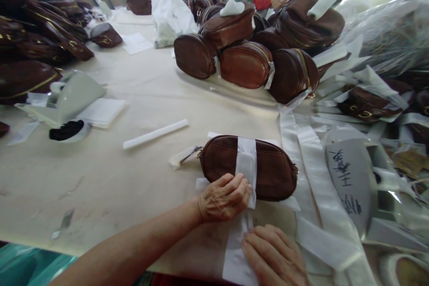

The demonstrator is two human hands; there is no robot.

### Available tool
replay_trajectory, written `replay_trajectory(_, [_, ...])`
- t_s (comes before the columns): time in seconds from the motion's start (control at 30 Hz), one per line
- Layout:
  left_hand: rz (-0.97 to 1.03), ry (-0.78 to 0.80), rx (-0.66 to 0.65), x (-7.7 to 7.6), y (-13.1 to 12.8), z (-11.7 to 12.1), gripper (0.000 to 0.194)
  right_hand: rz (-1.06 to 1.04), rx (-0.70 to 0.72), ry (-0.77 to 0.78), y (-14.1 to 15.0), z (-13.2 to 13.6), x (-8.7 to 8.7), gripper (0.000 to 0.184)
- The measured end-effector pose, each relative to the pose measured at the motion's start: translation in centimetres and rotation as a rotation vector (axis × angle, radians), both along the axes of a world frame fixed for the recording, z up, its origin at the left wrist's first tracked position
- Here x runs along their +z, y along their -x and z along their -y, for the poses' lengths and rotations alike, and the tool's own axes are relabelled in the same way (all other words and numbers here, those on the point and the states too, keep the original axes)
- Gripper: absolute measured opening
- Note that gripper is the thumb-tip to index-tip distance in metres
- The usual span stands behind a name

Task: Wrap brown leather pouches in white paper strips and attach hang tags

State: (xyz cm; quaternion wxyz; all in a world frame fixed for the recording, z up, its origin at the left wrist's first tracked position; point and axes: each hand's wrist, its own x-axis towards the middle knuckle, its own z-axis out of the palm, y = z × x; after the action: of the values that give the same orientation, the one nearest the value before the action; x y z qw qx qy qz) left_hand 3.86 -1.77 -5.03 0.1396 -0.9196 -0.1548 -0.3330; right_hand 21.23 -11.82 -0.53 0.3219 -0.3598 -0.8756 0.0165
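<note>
My left hand (225,199), fingers curled, presses the white band (247,154) across a brown bag (219,161) on the table (140,183); my right hand (275,257), half-bent, touches a white strip (235,254) nearer me. Whether either grips, I cannot tell. Beyond: piled bags (246,65).

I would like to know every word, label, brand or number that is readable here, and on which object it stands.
Grey plastic holder, right: dark handwritten marks, apparently Chinese characters turned sideways; too unclear to quote reliably.
Brown pouch, front: no readable label or brand.
Elsewhere: no text I can read.
</note>
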Motion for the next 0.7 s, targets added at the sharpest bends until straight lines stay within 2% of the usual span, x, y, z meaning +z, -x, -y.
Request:
replay_trajectory(0.1, [-0.100, 0.054, -0.012, 0.4, 0.4, 0.1, 0.029, -0.041, -0.009, -0.007, -0.5, -1.3, 0.8, 0.030])
replay_trajectory(0.27, [-0.258, 0.458, -0.091, 3.2, 1.5, 0.0, 0.052, -0.062, -0.019, -0.029, -0.3, -2.0, 1.3, 0.029])
replay_trajectory(0.33, [-0.285, 0.553, -0.142, 4.2, 1.6, -0.4, 0.050, -0.039, -0.021, -0.024, -0.2, -1.7, 1.1, 0.030])
replay_trajectory(0.4, [-0.300, 0.597, -0.174, 4.8, 1.3, -0.9, 0.037, -0.032, -0.024, -0.024, -0.1, -1.2, 0.8, 0.030])
replay_trajectory(0.47, [-0.300, 0.621, -0.160, 4.6, 0.9, -1.3, 0.027, -0.033, -0.026, -0.022, 0.0, -0.8, 0.4, 0.031])
replay_trajectory(0.57, [-0.260, 0.626, -0.093, 3.6, 0.4, -1.4, 0.021, -0.022, -0.032, -0.027, 0.1, -0.2, -0.2, 0.031])
replay_trajectory(0.7, [-0.208, 0.538, -0.046, 2.2, 0.2, -0.9, 0.016, -0.009, -0.023, -0.045, 0.2, 0.3, -0.4, 0.029])
